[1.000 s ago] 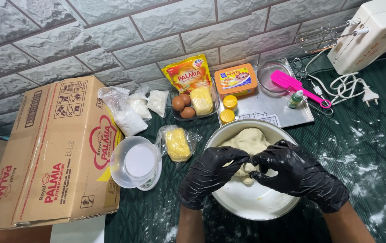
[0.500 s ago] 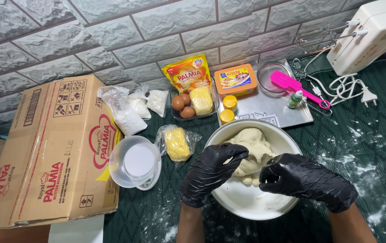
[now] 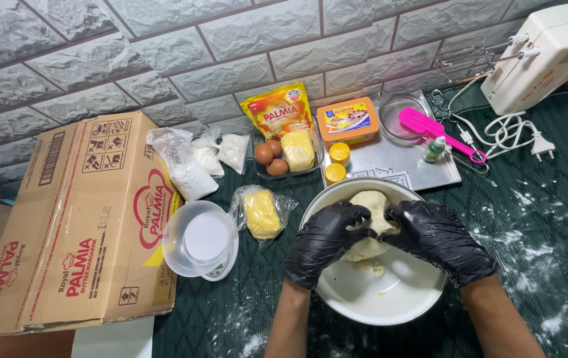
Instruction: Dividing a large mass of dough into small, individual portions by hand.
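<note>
A pale lump of dough [image 3: 369, 207] lies in a white round bowl [image 3: 390, 301] on the dark green tablecloth. My left hand [image 3: 327, 240] in a black glove curls its fingers onto the dough's left side. The right hand [image 3: 438, 237], gloved the same way, presses on the dough from the right. Both hands meet over the middle of the lump and hide most of it. Small dough scraps lie on the bowl's bottom under the hands.
A large cardboard box [image 3: 78, 219] lies at left, with a clear tub on a small scale [image 3: 203, 242] beside it. A bagged yellow block [image 3: 262, 213], eggs [image 3: 269, 159], flour bags [image 3: 191, 166], a metal tray [image 3: 397, 166] with a pink spatula [image 3: 433, 131], and a white hand mixer [image 3: 549, 53] surround the bowl.
Both hands have shifted on the dough: they spread apart half a second ago, and now they are back together on top of it. The bowl has stayed in place.
</note>
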